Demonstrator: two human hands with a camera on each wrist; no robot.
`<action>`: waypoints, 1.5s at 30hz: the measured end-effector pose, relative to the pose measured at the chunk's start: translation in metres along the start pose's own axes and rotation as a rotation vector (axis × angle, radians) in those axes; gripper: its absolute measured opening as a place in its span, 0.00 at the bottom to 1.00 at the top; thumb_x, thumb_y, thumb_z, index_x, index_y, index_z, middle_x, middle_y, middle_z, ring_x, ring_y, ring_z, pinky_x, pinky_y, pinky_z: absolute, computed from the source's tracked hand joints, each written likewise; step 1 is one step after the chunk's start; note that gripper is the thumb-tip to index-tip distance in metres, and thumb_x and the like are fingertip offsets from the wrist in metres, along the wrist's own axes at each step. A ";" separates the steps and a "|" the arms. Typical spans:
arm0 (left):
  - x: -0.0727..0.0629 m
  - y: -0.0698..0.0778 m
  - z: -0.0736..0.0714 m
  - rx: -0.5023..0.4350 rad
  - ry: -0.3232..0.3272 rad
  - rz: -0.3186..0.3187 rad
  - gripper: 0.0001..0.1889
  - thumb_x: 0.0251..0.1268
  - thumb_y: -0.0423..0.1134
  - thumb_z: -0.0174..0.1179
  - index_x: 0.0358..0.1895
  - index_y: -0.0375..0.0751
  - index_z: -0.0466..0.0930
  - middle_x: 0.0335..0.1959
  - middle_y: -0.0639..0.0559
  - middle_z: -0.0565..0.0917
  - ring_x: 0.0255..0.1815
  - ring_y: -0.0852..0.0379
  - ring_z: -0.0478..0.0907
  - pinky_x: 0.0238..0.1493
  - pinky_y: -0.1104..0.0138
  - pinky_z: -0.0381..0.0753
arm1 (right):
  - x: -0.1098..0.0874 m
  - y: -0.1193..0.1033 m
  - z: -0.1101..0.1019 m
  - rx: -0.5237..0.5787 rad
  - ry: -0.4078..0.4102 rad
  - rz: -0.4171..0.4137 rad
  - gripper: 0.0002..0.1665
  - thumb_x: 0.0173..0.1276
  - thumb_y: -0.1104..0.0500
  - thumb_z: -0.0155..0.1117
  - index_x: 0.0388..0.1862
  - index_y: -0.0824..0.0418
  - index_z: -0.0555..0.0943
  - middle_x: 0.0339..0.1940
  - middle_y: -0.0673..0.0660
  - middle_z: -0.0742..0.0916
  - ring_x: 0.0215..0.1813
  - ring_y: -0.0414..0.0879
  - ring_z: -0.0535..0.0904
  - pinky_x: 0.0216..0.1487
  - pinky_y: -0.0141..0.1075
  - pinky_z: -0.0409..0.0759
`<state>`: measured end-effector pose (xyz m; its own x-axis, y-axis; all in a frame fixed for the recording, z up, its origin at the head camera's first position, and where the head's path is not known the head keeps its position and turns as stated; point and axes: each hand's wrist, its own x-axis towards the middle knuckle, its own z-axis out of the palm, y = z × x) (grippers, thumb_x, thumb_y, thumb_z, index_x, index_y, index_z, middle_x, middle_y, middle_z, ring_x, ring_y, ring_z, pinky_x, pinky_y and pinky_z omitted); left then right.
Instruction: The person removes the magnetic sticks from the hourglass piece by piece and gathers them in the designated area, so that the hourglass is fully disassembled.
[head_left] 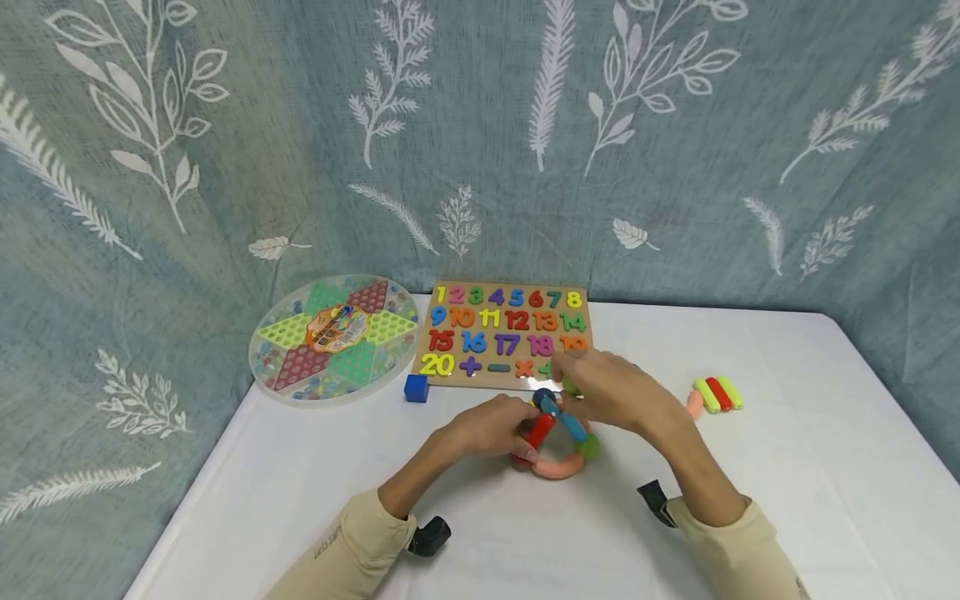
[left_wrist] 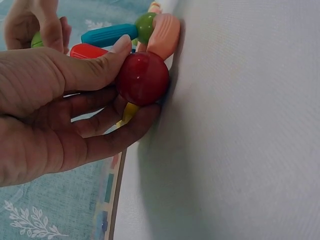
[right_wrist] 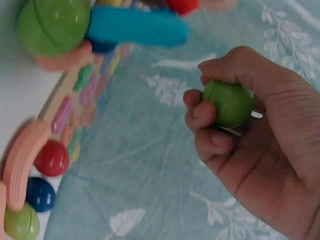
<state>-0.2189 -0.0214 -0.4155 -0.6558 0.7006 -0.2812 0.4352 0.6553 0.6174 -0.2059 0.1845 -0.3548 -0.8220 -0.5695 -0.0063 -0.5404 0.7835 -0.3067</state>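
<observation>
My left hand grips a red ball at a lower corner of a built frame of balls and rods, thumb on one side and fingers beneath. From there a red rod slants up beside a blue rod, both leading toward a dark blue ball at the top. Along the base, a curved peach piece runs to a green ball. Above the frame's right side, my right hand pinches a separate green ball between thumb and curled fingers.
Behind the hands lies a wooden number board, with a round checkers board to its left. A blue cube sits near its front corner. Yellow-green and red rods lie at right; loose balls show in the right wrist view.
</observation>
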 end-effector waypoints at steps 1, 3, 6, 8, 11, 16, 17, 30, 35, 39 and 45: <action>0.000 0.001 0.000 0.001 0.001 0.003 0.14 0.65 0.38 0.73 0.49 0.38 0.84 0.37 0.52 0.84 0.39 0.59 0.75 0.49 0.68 0.79 | -0.001 0.003 -0.003 0.007 0.020 0.015 0.13 0.67 0.64 0.72 0.48 0.62 0.81 0.34 0.51 0.87 0.28 0.37 0.76 0.32 0.29 0.77; 0.000 0.001 0.000 0.006 -0.004 0.003 0.13 0.65 0.38 0.73 0.49 0.39 0.84 0.36 0.53 0.81 0.39 0.58 0.74 0.46 0.69 0.77 | -0.004 0.010 -0.008 0.017 0.073 0.032 0.13 0.69 0.63 0.72 0.49 0.61 0.80 0.37 0.52 0.87 0.31 0.39 0.78 0.35 0.32 0.80; 0.000 0.001 0.000 0.017 0.003 0.005 0.13 0.65 0.39 0.73 0.49 0.39 0.84 0.35 0.54 0.80 0.39 0.59 0.73 0.44 0.71 0.75 | -0.009 0.020 -0.016 0.032 0.153 0.045 0.12 0.69 0.66 0.71 0.50 0.63 0.81 0.42 0.54 0.83 0.35 0.42 0.80 0.37 0.34 0.81; 0.001 0.000 0.001 0.019 0.007 0.007 0.14 0.65 0.39 0.73 0.50 0.39 0.84 0.36 0.53 0.81 0.40 0.58 0.73 0.45 0.70 0.75 | -0.014 0.027 -0.022 0.025 0.196 0.049 0.13 0.69 0.67 0.71 0.51 0.63 0.83 0.45 0.58 0.80 0.36 0.44 0.80 0.38 0.35 0.81; 0.001 -0.001 0.002 0.029 0.004 -0.002 0.16 0.65 0.40 0.73 0.53 0.39 0.84 0.38 0.52 0.82 0.41 0.58 0.73 0.46 0.70 0.77 | -0.021 0.038 -0.029 0.007 0.226 0.086 0.17 0.70 0.68 0.70 0.57 0.64 0.83 0.49 0.62 0.78 0.38 0.48 0.82 0.38 0.39 0.82; 0.000 -0.002 0.002 0.035 0.011 0.004 0.18 0.65 0.40 0.73 0.55 0.39 0.83 0.41 0.52 0.84 0.43 0.58 0.74 0.49 0.69 0.78 | -0.029 0.062 -0.035 0.017 0.210 0.229 0.22 0.71 0.67 0.70 0.60 0.70 0.76 0.49 0.66 0.84 0.45 0.55 0.84 0.45 0.51 0.85; 0.000 -0.002 0.002 0.034 0.012 0.008 0.18 0.65 0.40 0.73 0.55 0.39 0.83 0.41 0.51 0.84 0.43 0.57 0.75 0.50 0.69 0.79 | -0.030 0.068 -0.034 0.019 0.195 0.257 0.22 0.71 0.67 0.69 0.60 0.72 0.75 0.49 0.67 0.84 0.46 0.57 0.83 0.47 0.53 0.85; 0.002 -0.002 0.002 0.014 0.010 0.006 0.20 0.65 0.39 0.73 0.58 0.39 0.83 0.45 0.50 0.86 0.46 0.57 0.76 0.57 0.63 0.83 | -0.028 0.127 -0.009 0.056 -0.099 0.395 0.20 0.71 0.74 0.60 0.61 0.78 0.79 0.58 0.78 0.83 0.61 0.70 0.80 0.65 0.62 0.79; 0.003 -0.003 0.003 0.012 0.003 0.000 0.20 0.66 0.40 0.73 0.58 0.40 0.82 0.45 0.50 0.86 0.46 0.57 0.76 0.57 0.63 0.82 | -0.027 0.132 -0.005 0.064 -0.176 0.381 0.22 0.71 0.74 0.60 0.63 0.78 0.77 0.61 0.79 0.83 0.66 0.74 0.78 0.68 0.64 0.77; 0.002 -0.003 0.001 0.005 0.011 -0.001 0.21 0.65 0.39 0.73 0.59 0.40 0.82 0.46 0.50 0.86 0.46 0.57 0.76 0.57 0.63 0.82 | -0.030 0.129 -0.010 0.071 -0.210 0.393 0.29 0.68 0.77 0.59 0.69 0.74 0.74 0.61 0.78 0.81 0.66 0.74 0.77 0.66 0.64 0.78; 0.001 -0.004 0.001 -0.003 0.010 -0.003 0.21 0.65 0.39 0.73 0.59 0.39 0.82 0.46 0.49 0.86 0.46 0.57 0.76 0.57 0.63 0.83 | -0.030 0.125 -0.013 0.077 -0.241 0.446 0.36 0.65 0.81 0.54 0.74 0.71 0.70 0.66 0.78 0.77 0.69 0.74 0.74 0.68 0.66 0.76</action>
<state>-0.2207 -0.0229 -0.4191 -0.6635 0.6957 -0.2754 0.4314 0.6564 0.6189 -0.2506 0.3028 -0.3801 -0.9000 -0.2323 -0.3689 -0.1243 0.9478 -0.2936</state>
